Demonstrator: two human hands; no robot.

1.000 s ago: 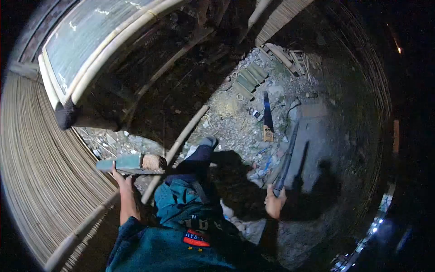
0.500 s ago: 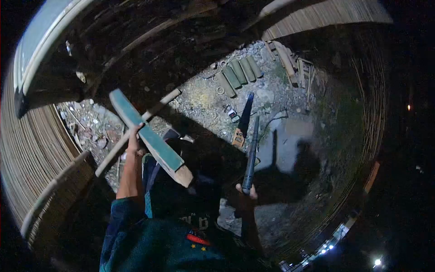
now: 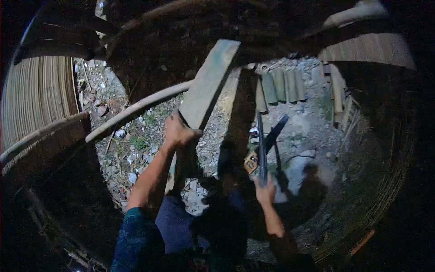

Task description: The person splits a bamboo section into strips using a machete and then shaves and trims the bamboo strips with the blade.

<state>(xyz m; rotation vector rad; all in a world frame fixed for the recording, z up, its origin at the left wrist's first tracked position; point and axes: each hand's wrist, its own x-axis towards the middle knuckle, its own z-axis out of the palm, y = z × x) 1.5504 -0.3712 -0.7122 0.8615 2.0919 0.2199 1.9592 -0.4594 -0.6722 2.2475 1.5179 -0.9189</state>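
Gripped a flat-faced block (image 3: 208,84) in the left hand (image 3: 177,131), a slim dark tool (image 3: 262,156) in the right hand (image 3: 265,190), over pebbly ground (image 3: 124,156); had slatted panelling (image 3: 41,90) left of both.

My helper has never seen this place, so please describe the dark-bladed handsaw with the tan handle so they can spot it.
Start from the row of greenish cylindrical tubes on the stony ground. Below it lies the dark-bladed handsaw, crossed in view by the long, narrow, dark tool in the right hand. Its tan handle and broader blade set it apart.
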